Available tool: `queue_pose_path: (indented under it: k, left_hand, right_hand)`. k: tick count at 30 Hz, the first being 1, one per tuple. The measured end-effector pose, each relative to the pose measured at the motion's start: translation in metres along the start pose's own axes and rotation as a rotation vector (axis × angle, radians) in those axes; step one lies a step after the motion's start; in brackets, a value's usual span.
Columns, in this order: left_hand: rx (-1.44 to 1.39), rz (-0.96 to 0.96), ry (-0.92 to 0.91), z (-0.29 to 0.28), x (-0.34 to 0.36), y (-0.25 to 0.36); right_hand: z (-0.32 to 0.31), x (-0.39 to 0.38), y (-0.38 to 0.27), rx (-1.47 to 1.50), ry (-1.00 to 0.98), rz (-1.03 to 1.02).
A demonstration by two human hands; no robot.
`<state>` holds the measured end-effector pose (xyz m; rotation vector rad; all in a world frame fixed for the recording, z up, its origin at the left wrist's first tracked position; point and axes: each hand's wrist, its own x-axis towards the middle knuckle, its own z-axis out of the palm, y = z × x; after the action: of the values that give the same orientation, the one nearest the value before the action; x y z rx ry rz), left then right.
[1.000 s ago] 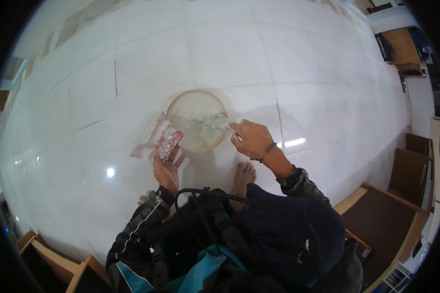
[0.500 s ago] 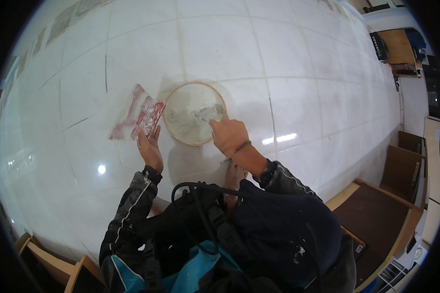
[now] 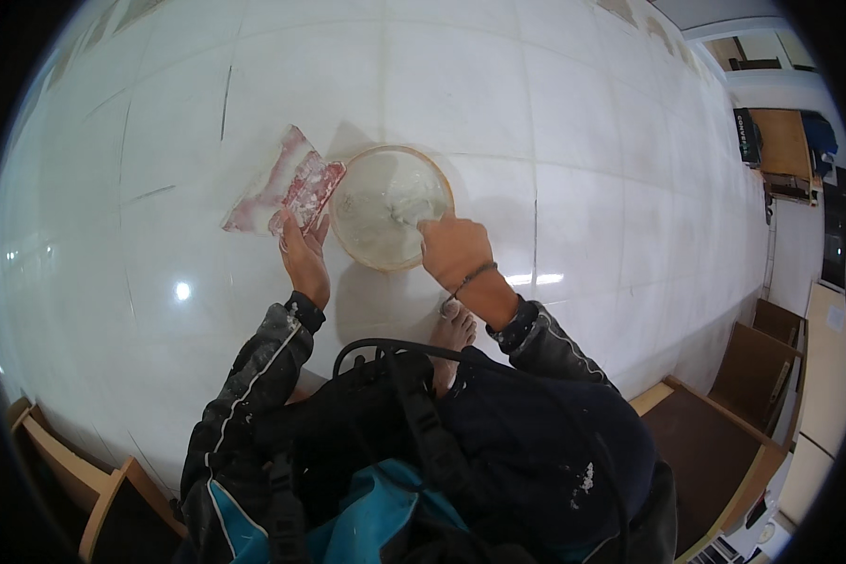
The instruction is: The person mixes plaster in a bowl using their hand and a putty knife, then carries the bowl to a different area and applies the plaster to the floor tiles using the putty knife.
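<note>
A round tray with a tan rim (image 3: 349, 248) rests on the tiles, holding a pale grey-white wet mixture. A whitish-coated scraper-like tool (image 3: 404, 211) dips into it, gripped by my right hand (image 3: 458, 257) with fingers closed; its exact shape is partly hidden. Just left of the tray, my left hand (image 3: 301, 254) has its fingers around the lower part of a clear plastic bag (image 3: 302, 183) with red areas, smeared with white powder. My bare foot (image 3: 451, 334) is below the tray, partly behind my clothing.
The white tiled floor (image 3: 611, 235) surrounds the tray. Wooden furniture (image 3: 696, 451) stands at the lower right, with brown panels (image 3: 752, 376) behind it. Another wooden piece (image 3: 94, 484) is at the lower left. A dark box (image 3: 747, 136) and a wooden cabinet (image 3: 780, 141) are at the upper right.
My right hand has moved leftward from beside the tray to over its lower right, taking the tool further in. My left hand and the bag have risen in the picture as the view shifted.
</note>
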<state>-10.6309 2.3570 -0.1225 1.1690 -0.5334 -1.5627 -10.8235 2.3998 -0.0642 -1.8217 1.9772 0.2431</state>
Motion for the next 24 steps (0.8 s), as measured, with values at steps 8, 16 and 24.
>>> queue_pose_path:
  k: [8,16,24]
  left_hand:
    - [-0.034,-0.054,0.031,0.003,-0.002,-0.003]
    - [-0.027,-0.063,0.089,0.005,-0.008,-0.001]
    - [0.091,-0.041,-0.019,0.003,-0.005,0.003]
  right_hand:
    - [-0.005,0.013,-0.001,0.003,-0.003,-0.030]
    - [-0.014,0.027,-0.001,0.042,0.051,-0.069]
    - [-0.012,0.048,0.001,0.009,0.138,-0.092]
